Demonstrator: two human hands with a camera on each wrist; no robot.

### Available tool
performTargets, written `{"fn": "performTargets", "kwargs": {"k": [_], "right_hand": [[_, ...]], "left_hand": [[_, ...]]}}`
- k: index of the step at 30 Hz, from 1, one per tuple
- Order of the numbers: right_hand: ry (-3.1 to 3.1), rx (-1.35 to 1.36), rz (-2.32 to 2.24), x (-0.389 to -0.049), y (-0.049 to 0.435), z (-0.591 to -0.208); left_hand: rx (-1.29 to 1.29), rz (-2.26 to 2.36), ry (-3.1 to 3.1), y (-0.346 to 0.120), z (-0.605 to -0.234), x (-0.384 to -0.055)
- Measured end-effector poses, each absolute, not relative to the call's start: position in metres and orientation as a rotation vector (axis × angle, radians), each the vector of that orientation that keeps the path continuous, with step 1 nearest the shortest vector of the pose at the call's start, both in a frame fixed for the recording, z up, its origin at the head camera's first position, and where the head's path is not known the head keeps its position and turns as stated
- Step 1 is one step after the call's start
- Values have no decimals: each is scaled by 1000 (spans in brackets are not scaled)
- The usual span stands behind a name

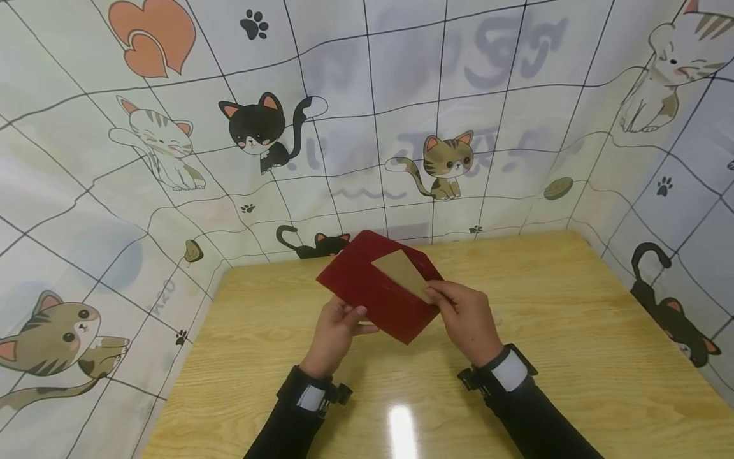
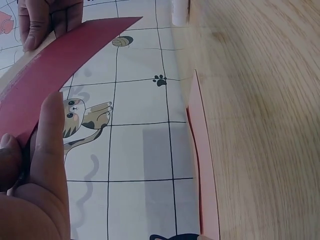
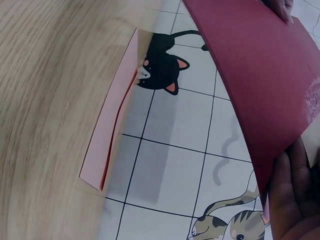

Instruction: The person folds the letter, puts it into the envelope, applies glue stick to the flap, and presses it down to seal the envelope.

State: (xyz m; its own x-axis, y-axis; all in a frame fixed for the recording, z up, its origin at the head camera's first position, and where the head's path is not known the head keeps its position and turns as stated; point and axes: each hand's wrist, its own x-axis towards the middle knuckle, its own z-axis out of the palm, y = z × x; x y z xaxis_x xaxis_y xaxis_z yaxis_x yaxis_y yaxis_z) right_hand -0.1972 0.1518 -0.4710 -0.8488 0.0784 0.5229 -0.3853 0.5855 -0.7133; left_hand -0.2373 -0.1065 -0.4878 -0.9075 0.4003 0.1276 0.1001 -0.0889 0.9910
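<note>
In the head view a red envelope (image 1: 358, 280) is held tilted above the table, its flap side facing up. My left hand (image 1: 335, 331) pinches its lower left edge, thumb on the front and fingers underneath. A tan card (image 1: 401, 271) shows at the envelope's mouth, its lower part hidden behind the front panel. My right hand (image 1: 467, 319) pinches the card's right end between thumb and fingers, close against the envelope's right side. From below, the right wrist view shows the envelope's back (image 3: 265, 75) with the right hand's fingers at its lower edge.
Against the back wall, a pale pink folded piece with a red inner edge (image 3: 110, 130) stands on the wooden table (image 1: 246, 357). A white cylinder (image 2: 180, 12) shows at the top of the left wrist view. Cat-patterned sheeting (image 1: 344, 127) encloses the table's back and sides.
</note>
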Motion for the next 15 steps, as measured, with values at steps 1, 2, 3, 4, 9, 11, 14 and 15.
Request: {"fn": "performTargets", "kwargs": {"k": [1, 2, 3, 4, 9, 11, 14, 15], "right_hand": [[-2312, 253, 1191, -197, 151, -471], [-2315, 263, 1181, -197, 151, -471], [-2313, 272, 1181, -197, 150, -471], [-2313, 280, 1185, -197, 150, -471], [-2311, 315, 1219, -195, 148, -470], [-2305, 324, 1235, -194, 147, -470], [-2299, 344, 1262, -194, 147, -470], [-2303, 354, 1273, -194, 147, -470]], "left_hand": [[556, 2100, 1970, -106, -488, -237], [560, 2097, 1973, -106, -488, -238], [566, 2094, 1977, -106, -488, -238], [569, 2093, 1979, -106, -489, -238], [574, 2086, 1981, -106, -489, -238], [566, 2087, 1982, -105, -489, -238], [551, 2089, 1981, -105, -489, -237], [544, 2090, 1980, -104, -488, -237]]}}
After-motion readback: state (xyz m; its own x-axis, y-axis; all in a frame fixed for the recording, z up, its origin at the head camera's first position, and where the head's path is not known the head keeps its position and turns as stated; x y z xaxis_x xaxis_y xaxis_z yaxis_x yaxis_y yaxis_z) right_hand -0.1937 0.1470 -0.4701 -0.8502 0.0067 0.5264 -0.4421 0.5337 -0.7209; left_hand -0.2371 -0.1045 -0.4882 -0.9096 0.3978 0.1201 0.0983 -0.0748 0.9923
